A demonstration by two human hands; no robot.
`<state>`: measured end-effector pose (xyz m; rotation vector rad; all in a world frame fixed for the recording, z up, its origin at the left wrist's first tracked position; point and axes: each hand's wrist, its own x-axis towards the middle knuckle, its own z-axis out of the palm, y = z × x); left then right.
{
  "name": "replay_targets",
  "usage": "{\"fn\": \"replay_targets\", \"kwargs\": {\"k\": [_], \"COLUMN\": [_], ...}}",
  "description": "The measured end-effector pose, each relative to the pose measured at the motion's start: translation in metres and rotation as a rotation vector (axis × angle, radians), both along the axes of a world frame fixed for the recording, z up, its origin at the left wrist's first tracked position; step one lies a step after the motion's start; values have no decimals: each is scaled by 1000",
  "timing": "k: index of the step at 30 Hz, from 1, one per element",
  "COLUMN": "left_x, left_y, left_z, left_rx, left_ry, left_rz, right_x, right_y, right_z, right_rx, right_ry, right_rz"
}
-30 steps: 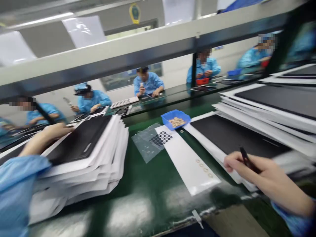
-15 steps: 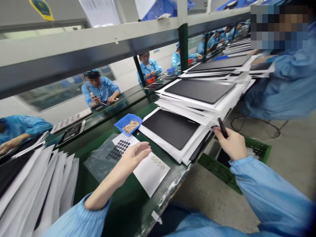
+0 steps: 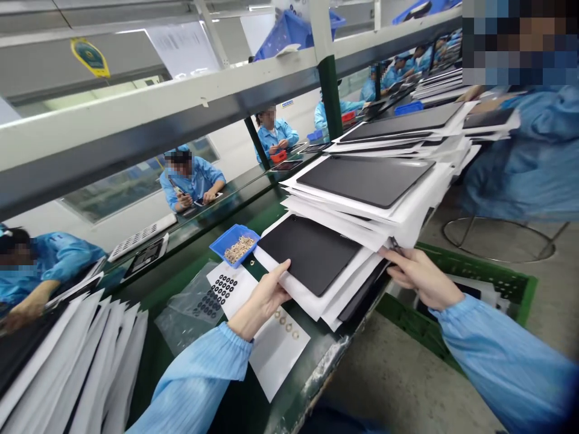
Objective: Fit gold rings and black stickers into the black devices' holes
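A flat black panel (image 3: 312,250), perhaps a tablet back cover, lies on white sheets at the table edge. My left hand (image 3: 266,298) closes on its near left edge, thumb on top, fingers curled below. My right hand (image 3: 420,277) is closed round a thin dark pen-like tool (image 3: 395,245), mostly hidden by the fingers, beside the right edge of the sheets. Under my left wrist is a white paper strip (image 3: 280,367) bearing several gold rings (image 3: 286,323) and black oval stickers (image 3: 221,289). A blue tray (image 3: 217,246) of small gold parts stands behind.
More black panels (image 3: 366,178) with white sheets are piled beyond. At the left lean several white sheets (image 3: 104,349). A clear plastic bag (image 3: 185,313) lies on the green table. Below the right edge sits a green crate (image 3: 520,289); a co-worker's blue sleeve (image 3: 543,150) is close by.
My left hand has moved forward and right from above the paper strip onto the panel's edge. My right hand has lowered and turned, its dark tool now against the sheets' edge.
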<state>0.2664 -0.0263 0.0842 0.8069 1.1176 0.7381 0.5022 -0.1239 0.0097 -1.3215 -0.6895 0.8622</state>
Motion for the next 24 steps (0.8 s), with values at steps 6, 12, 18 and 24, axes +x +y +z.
{"fn": "replay_targets", "kwargs": {"k": [6,12,18,24], "left_x": [0,2,17,28], "left_y": [7,3,-4,-15], "left_z": [4,6,2,-5], "left_rx": [-38,3,47,48], "left_ry": [-80,-166,-279,-323], "left_rz": [6,45,120,177], "right_x": [-13,-14,-14,-13], "right_y": [-2,-4,-3,-10], "right_z": [12,14,4,-4], "right_rx": [-7,-12,-12,1], "right_ry": [175,245,242,163], "right_rz": [116,103,76,43]}}
